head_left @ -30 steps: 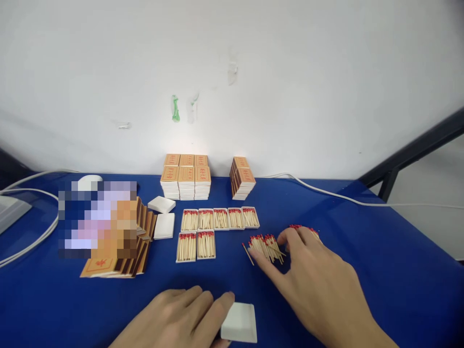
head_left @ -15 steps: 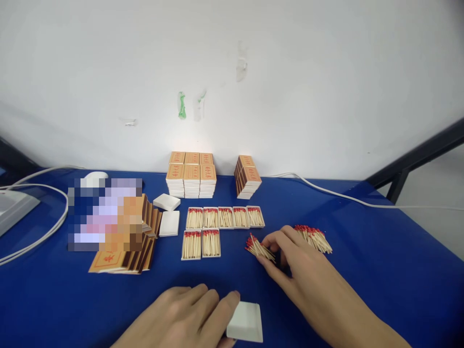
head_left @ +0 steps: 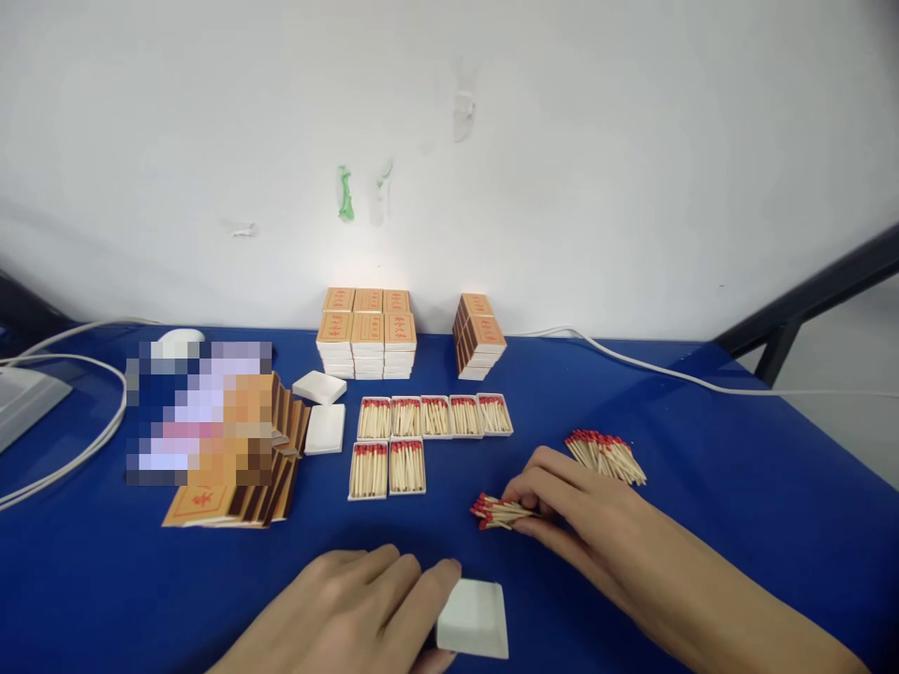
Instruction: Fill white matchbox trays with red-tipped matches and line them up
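Observation:
Between thumb and fingers, my right hand point(head_left: 572, 501) grips a bunch of red-tipped matches point(head_left: 497, 511), heads pointing left. My left hand point(head_left: 372, 608) holds an empty white matchbox tray point(head_left: 474, 618) by its left end, near the front of the table. Beyond my right hand lies a loose pile of matches point(head_left: 605, 456). Several matchbox trays filled with matches stand in two rows at the middle, among them a front tray point(head_left: 407, 466) and a back tray point(head_left: 435, 417).
Closed matchboxes are stacked by the wall in a wide stack point(head_left: 367, 339) and a narrower stack point(head_left: 478, 337). To the left lie flattened matchbox sleeves point(head_left: 203, 501) and two white trays point(head_left: 325, 429). A white cable point(head_left: 653, 376) runs along the back right of the blue table point(head_left: 737, 505).
The bunch in my right hand has turned from slanting to nearly level and moved slightly nearer to me. My left hand and its tray are almost unchanged.

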The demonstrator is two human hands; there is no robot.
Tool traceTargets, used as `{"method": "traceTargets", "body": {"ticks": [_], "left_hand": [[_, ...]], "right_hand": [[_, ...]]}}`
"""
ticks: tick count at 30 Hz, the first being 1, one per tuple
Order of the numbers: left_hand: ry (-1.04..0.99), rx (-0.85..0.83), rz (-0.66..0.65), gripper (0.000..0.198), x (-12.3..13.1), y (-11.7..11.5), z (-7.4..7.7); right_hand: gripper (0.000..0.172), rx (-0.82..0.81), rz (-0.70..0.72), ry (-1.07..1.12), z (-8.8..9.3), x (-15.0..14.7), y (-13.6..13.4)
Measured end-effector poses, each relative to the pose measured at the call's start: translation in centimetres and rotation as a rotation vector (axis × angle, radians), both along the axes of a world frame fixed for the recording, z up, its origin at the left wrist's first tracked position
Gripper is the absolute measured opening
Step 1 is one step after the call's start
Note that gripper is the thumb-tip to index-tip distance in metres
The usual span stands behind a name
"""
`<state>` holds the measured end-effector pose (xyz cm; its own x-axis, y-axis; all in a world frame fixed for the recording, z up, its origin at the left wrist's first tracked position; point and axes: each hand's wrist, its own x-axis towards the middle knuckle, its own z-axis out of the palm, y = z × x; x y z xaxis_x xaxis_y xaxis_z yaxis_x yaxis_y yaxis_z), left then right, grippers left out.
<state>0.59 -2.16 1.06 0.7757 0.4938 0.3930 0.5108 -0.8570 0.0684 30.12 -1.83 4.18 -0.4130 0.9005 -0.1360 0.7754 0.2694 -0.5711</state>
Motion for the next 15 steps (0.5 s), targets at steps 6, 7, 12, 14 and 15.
{"method": "traceTargets", "body": {"ticks": [6,7,12,14,15], "left_hand": [[-0.004,-0.046,-0.015,0.051,-0.1,0.1,0.2],[0.017,-0.063,0.009,0.05,-0.1,0.0,0.2],[0.031,-0.059,0.001,0.049,-0.1,0.1,0.3],[0.029,-0.048,-0.004,0.049,0.0,0.0,0.3],[0.03,-0.047,-0.003,0.049,0.0,0.0,0.3]], "right_hand": [[0.025,-0.035,-0.032,-0.023,1.0,-0.5,-0.3],[0.025,-0.026,-0.032,-0.028,1.1,-0.6,-0.4],[0.024,0.161,-0.08,-0.118,0.4,-1.6,-1.1],[0.029,0.264,-0.115,-0.167,-0.3,-2.1,-1.3],[0.029,0.296,-0.116,-0.181,-0.5,-2.3,-1.3]]}}
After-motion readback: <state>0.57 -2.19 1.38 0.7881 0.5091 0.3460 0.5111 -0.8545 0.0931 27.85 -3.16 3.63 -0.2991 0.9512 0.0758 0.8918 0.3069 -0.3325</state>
